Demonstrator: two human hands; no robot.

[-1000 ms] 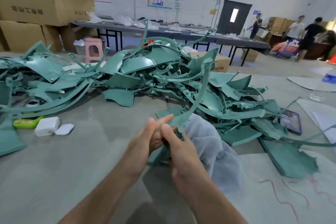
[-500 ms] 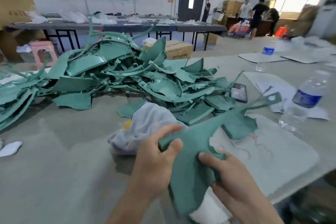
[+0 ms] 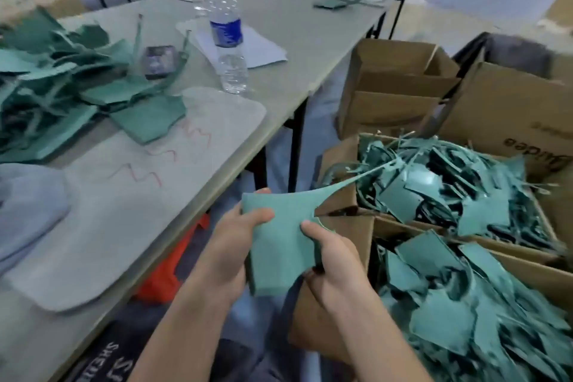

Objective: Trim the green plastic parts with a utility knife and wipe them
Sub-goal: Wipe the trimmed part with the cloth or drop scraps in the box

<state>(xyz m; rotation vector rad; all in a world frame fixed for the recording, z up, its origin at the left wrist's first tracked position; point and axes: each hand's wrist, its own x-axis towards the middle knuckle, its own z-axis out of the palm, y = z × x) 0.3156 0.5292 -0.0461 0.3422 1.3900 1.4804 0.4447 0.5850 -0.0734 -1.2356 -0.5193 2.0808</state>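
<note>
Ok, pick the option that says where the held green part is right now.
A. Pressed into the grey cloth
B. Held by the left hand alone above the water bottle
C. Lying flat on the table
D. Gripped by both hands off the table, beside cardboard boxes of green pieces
D: the left hand and the right hand both grip the green part out past the table, next to the cardboard boxes filled with green pieces.
</note>
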